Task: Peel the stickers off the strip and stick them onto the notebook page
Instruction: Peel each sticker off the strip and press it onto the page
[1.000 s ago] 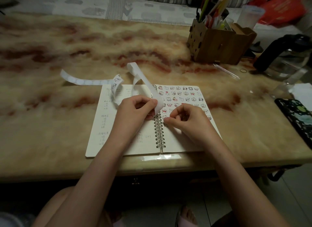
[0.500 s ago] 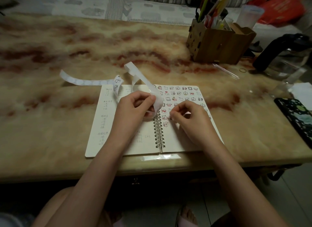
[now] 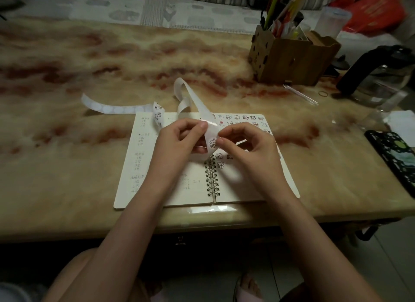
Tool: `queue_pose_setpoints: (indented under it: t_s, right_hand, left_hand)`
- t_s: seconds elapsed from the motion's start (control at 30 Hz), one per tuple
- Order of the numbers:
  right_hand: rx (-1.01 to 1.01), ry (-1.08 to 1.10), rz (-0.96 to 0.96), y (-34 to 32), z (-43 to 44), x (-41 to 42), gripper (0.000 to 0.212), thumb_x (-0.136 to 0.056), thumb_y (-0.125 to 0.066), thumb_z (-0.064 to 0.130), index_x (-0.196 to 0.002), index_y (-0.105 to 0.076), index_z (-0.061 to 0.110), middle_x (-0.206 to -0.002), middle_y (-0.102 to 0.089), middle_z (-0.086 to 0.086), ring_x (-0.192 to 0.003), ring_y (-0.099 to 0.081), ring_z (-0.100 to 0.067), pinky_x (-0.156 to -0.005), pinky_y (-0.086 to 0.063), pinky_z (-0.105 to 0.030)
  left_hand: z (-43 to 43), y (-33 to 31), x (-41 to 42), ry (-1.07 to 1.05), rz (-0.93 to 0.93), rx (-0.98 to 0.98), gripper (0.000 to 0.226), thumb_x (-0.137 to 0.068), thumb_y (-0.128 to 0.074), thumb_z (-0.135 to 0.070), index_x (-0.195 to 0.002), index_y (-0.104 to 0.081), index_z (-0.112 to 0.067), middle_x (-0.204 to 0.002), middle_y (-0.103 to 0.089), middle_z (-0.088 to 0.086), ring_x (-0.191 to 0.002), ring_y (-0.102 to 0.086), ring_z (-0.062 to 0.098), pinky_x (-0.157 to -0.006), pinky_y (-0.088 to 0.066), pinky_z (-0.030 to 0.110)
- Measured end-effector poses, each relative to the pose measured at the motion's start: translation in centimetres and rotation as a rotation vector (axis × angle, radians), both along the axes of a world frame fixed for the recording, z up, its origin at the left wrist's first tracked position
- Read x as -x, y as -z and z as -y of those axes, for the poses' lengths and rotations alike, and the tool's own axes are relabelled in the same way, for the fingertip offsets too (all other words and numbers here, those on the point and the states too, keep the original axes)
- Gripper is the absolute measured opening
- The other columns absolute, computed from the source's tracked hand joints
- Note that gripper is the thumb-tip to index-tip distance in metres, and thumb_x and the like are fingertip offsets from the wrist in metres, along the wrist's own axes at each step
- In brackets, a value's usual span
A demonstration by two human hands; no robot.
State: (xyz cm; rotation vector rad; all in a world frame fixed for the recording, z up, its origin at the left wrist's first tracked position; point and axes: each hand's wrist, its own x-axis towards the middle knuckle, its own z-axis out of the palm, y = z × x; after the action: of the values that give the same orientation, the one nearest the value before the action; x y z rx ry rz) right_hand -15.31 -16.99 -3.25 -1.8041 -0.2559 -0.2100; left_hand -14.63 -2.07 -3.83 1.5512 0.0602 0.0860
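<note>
An open spiral notebook (image 3: 285,180) lies on the marble table, its right page carrying several small cartoon stickers (image 3: 243,117) in rows. A long white sticker strip (image 3: 195,97) loops up over the notebook and trails off to the left across the table. My left hand (image 3: 179,140) pinches the strip just above the spiral binding. My right hand (image 3: 249,149) pinches at a cartoon sticker (image 3: 213,142) on the strip, thumb and forefinger together at its edge.
A wooden pen holder (image 3: 289,56) full of pens stands at the back right. A glass kettle with a black handle (image 3: 377,74), a clear plastic sleeve (image 3: 301,95) and a dark patterned phone case (image 3: 395,153) sit at the right. The table's front edge (image 3: 67,225) runs close to my knees.
My right hand has lifted off the right page and come left to the strip held by my left hand. The strip has shifted slightly.
</note>
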Motion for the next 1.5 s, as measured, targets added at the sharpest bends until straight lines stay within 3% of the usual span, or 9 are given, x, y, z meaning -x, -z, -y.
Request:
queue_pose_setpoints:
  t_s: [0.13, 0.37, 0.53, 0.63, 0.93, 1.1, 1.3, 1.4, 1.5]
  right_hand:
    - [0.018, 0.039, 0.027, 0.2, 0.2, -0.1, 0.008, -0.081, -0.071, 0.006, -0.085, -0.071, 0.013, -0.078, -0.069, 0.009, -0.069, -0.06, 0.0, -0.065, -0.047, -0.016]
    - [0.05, 0.049, 0.045, 0.3, 0.3, -0.2, 0.009, -0.081, -0.071, 0.006, -0.085, -0.071, 0.015, -0.077, -0.069, 0.01, -0.069, -0.06, 0.001, -0.067, -0.046, -0.014]
    - [0.038, 0.038, 0.028, 0.3, 0.3, -0.2, 0.007, -0.08, -0.073, 0.007, -0.081, -0.07, 0.014, -0.072, -0.068, 0.01, -0.065, -0.057, 0.001, -0.059, -0.044, -0.013]
    - [0.081, 0.051, 0.04, 0.3, 0.3, -0.3, 0.008, -0.079, -0.073, 0.009, -0.079, -0.07, 0.016, -0.069, -0.066, 0.014, -0.064, -0.056, 0.0, -0.057, -0.042, -0.015]
    - [0.278, 0.063, 0.117, 0.7, 0.4, -0.2, 0.004, -0.08, -0.069, 0.022, -0.081, -0.067, 0.018, -0.088, -0.059, 0.007, -0.072, -0.053, -0.009, -0.064, -0.035, -0.017]
    - [0.243, 0.016, 0.102, 0.4, 0.6, 0.0, 0.004, -0.081, -0.066, 0.021, -0.081, -0.066, 0.017, -0.091, -0.056, 0.007, -0.077, -0.051, -0.005, -0.067, -0.033, -0.011]
    - [0.058, 0.005, -0.177, -0.3, 1.5, -0.3, 0.006, -0.085, -0.066, 0.007, -0.081, -0.064, 0.011, -0.07, -0.062, 0.002, -0.055, -0.053, 0.003, -0.051, -0.037, -0.008]
    - [0.123, -0.021, -0.36, -0.3, 2.3, -0.3, 0.008, -0.084, -0.066, 0.004, -0.077, -0.067, 0.008, -0.06, -0.062, -0.001, -0.04, -0.05, 0.001, -0.041, -0.033, -0.007]
    - [0.15, 0.008, -0.4, -0.4, 2.9, -0.3, 0.011, -0.083, -0.067, 0.003, -0.073, -0.068, 0.009, -0.051, -0.062, 0.006, -0.039, -0.05, -0.001, -0.041, -0.033, -0.007]
  left_hand:
    - [0.2, -0.3, 0.2, 0.037, -0.006, 0.008, 0.022, -0.092, -0.059, -0.021, -0.091, -0.07, -0.002, -0.076, -0.069, 0.009, -0.069, -0.065, 0.013, -0.069, -0.058, 0.026]
    - [0.1, -0.4, 0.5, 0.089, 0.024, -0.045, 0.012, -0.09, -0.063, -0.015, -0.085, -0.072, -0.01, -0.077, -0.069, 0.016, -0.072, -0.066, 0.016, -0.073, -0.059, 0.028]
    - [0.1, -0.4, 0.5, 0.083, 0.044, -0.064, 0.01, -0.089, -0.065, -0.016, -0.083, -0.072, -0.014, -0.074, -0.069, 0.005, -0.07, -0.065, 0.01, -0.072, -0.058, 0.026]
    - [0.2, -0.4, 0.6, 0.081, 0.043, -0.065, 0.01, -0.089, -0.065, -0.016, -0.082, -0.072, -0.015, -0.075, -0.069, 0.008, -0.07, -0.065, 0.012, -0.073, -0.058, 0.028]
    - [0.3, -0.2, 0.4, 0.052, -0.014, -0.038, 0.012, -0.088, -0.065, -0.015, -0.085, -0.072, -0.005, -0.074, -0.068, 0.012, -0.069, -0.065, 0.013, -0.069, -0.058, 0.024]
    - [0.1, -0.1, 0.3, 0.017, -0.018, -0.025, 0.012, -0.088, -0.065, -0.016, -0.085, -0.071, -0.006, -0.066, -0.068, 0.001, -0.064, -0.066, 0.009, -0.065, -0.056, 0.023]
    - [0.1, 0.0, 0.2, -0.011, -0.018, -0.049, 0.013, -0.089, -0.064, -0.015, -0.078, -0.07, -0.009, -0.062, -0.066, 0.001, -0.063, -0.064, 0.01, -0.069, -0.06, 0.03]
    - [0.1, -0.1, 0.3, -0.021, -0.008, -0.068, 0.014, -0.089, -0.064, -0.014, -0.077, -0.07, -0.01, -0.062, -0.066, 0.001, -0.062, -0.064, 0.009, -0.068, -0.06, 0.028]
    - [0.1, -0.1, 0.3, -0.02, -0.008, -0.068, 0.015, -0.089, -0.064, -0.014, -0.076, -0.07, -0.01, -0.061, -0.066, 0.001, -0.061, -0.063, 0.009, -0.069, -0.06, 0.031]
